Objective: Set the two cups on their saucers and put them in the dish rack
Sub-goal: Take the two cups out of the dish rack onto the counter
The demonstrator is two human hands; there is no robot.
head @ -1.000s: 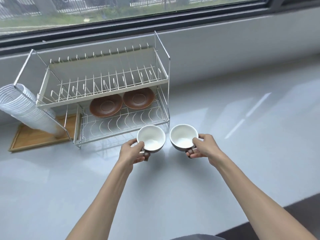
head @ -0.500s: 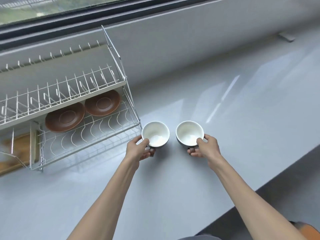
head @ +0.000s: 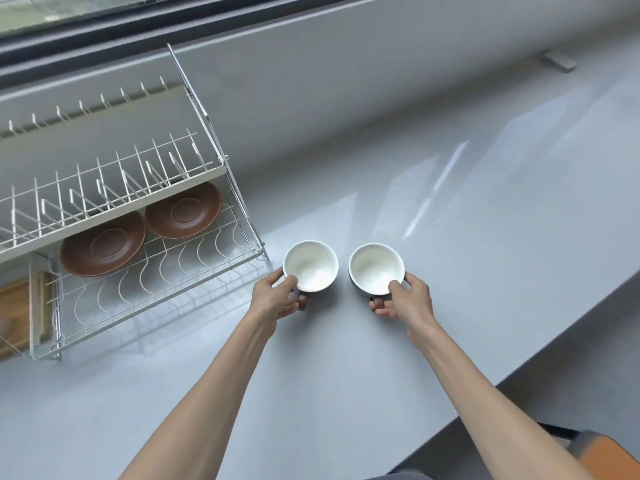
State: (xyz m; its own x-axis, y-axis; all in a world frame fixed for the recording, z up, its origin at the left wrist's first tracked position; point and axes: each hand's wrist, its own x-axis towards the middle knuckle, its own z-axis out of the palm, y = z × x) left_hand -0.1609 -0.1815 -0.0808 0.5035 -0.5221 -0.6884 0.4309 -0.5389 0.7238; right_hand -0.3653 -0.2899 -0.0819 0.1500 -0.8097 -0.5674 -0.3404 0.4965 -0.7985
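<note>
Two cups, white inside and dark outside, stand upright side by side on the grey counter just right of the dish rack (head: 242, 206). My left hand (head: 277, 297) grips the handle of the left cup (head: 310, 266), thumb on its rim. My right hand (head: 407, 299) grips the handle of the right cup (head: 375, 268) the same way. Two brown saucers lie flat on the rack's lower wire shelf: the left saucer (head: 103, 245) and the right saucer (head: 183, 211), partly under the upper tier.
The rack's upper tier (head: 104, 188) of plate slots overhangs the saucers. A wooden tray (head: 15, 310) lies at the far left behind the rack. The counter's front edge (head: 519, 368) runs diagonally at right, with an orange seat (head: 609, 455) below. A window ledge (head: 311, 39) rises behind.
The view has swung right, so the rack sits further left in the frame. Both hands stay on the cups, which remain close together near the rack's right corner.
</note>
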